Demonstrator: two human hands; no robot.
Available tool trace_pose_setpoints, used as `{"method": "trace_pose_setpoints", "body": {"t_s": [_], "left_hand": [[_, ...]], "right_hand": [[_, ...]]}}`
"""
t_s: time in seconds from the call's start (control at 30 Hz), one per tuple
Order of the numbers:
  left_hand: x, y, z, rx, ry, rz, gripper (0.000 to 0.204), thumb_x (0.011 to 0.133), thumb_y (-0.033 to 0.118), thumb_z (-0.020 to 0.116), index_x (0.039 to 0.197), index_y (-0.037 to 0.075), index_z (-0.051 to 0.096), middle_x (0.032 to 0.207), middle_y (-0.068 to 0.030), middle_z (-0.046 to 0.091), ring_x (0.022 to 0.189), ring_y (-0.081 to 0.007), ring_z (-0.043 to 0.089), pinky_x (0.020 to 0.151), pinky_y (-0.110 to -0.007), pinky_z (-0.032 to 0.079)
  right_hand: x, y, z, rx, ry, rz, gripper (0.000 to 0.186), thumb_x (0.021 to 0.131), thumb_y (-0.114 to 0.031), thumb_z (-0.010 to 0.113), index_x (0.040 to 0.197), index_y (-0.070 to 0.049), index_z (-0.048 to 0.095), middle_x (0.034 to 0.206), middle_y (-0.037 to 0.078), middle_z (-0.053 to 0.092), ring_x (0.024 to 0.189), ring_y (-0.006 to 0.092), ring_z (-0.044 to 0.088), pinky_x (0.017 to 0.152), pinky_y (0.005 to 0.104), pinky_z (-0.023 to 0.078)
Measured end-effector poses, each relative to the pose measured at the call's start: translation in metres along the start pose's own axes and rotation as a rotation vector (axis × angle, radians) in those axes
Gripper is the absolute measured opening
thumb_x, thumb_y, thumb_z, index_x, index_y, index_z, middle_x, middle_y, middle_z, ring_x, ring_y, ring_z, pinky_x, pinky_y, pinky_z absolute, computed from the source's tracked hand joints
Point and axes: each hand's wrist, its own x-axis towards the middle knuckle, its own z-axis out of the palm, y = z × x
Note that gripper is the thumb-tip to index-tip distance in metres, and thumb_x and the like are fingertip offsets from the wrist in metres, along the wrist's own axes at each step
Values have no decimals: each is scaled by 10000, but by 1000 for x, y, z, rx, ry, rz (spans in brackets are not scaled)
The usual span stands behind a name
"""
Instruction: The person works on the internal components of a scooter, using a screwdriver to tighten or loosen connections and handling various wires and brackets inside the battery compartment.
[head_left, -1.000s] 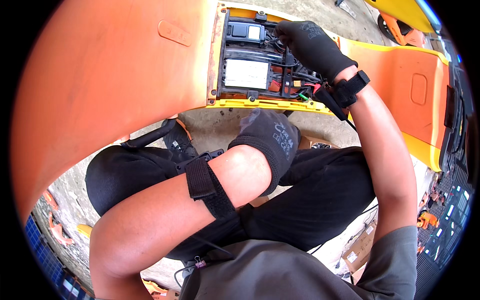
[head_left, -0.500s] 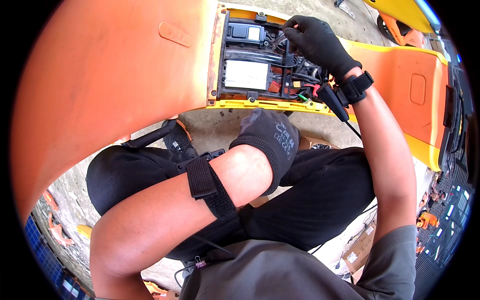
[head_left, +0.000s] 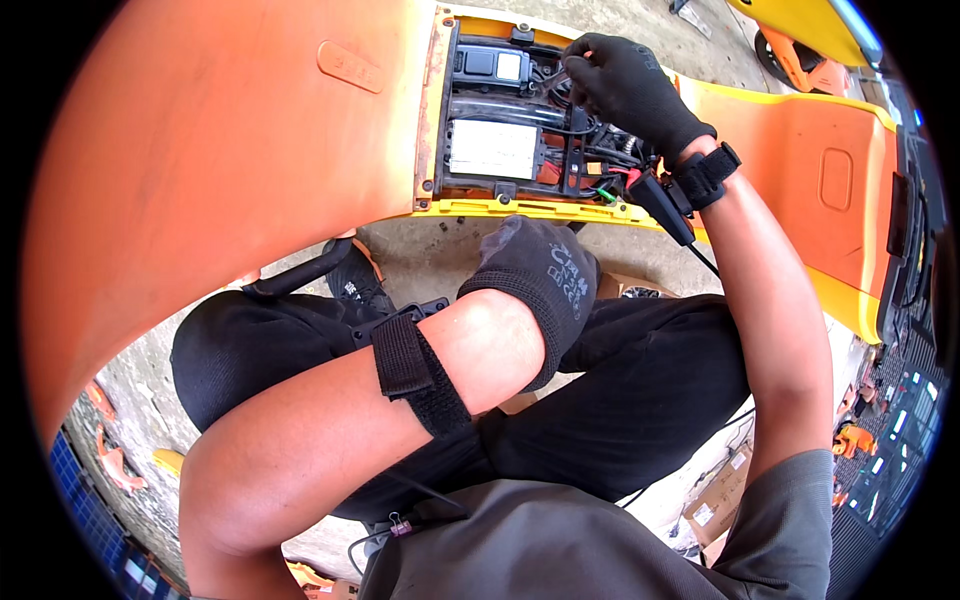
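Observation:
My right hand (head_left: 630,92), in a black glove, is over the right side of an opened compartment in an orange-and-yellow vehicle body. Its fingers are curled, thumb and forefinger close together near the dark cables (head_left: 555,85); what they pinch is too small to make out. My left hand (head_left: 540,262), gloved in black too, is bent down just below the yellow edge (head_left: 550,209). Its fingers look curled, and anything in them is hidden beneath the hand. Inside the compartment lie a white-labelled box (head_left: 493,149), a black module (head_left: 490,67) and red, green and yellow connectors (head_left: 606,194).
A large orange panel (head_left: 230,140) fills the left, an orange-and-yellow section (head_left: 835,180) the right. A black bar (head_left: 300,275) juts out below the left panel. Cardboard boxes (head_left: 720,500) and orange parts (head_left: 855,440) lie on the floor. Thin cables run from my wrist-worn devices.
My right hand has shifted very slightly to the left and turned a little at the wrist. The left hand and the vehicle parts stay practically where they were.

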Motion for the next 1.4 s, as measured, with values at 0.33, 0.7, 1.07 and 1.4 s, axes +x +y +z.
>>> {"method": "trace_pose_setpoints", "body": {"t_s": [0.33, 0.7, 1.07, 1.4], "left_hand": [[1, 1, 5, -10, 43, -19, 457, 684, 95, 829, 1117, 27, 700, 1080, -164, 719, 1018, -327, 720, 831, -430, 581], [-2, 2, 3, -6, 53, -21, 407, 710, 107, 809, 1098, 43, 705, 1052, -149, 725, 1002, -322, 722, 817, -427, 575], [0, 3, 5, 17, 62, -24, 403, 697, 101, 821, 1080, 41, 711, 1078, -154, 719, 1004, -329, 720, 824, -427, 575], [-3, 2, 3, 42, 60, -9, 332, 788, 113, 768, 1104, 27, 716, 1072, -163, 726, 1006, -329, 724, 831, -426, 581]], "right_hand": [[0, -3, 8, -205, 5, -126, 246, 1030, -216, 547, 1011, 9, 645, 729, 104, 696, 659, 184, 702, 671, 347, 547], [-8, -11, 14, -14, -75, 109, 193, 1020, -172, 519, 1032, -4, 612, 797, 121, 716, 680, 180, 704, 629, 340, 566], [-4, -6, -4, -342, -1, -264, 194, 947, -64, 589, 1113, -52, 687, 857, 163, 713, 796, 298, 720, 723, 396, 556], [-9, -8, -13, 93, -24, 81, 216, 988, -172, 557, 987, -3, 691, 743, 128, 733, 660, 228, 727, 666, 357, 575]]}}
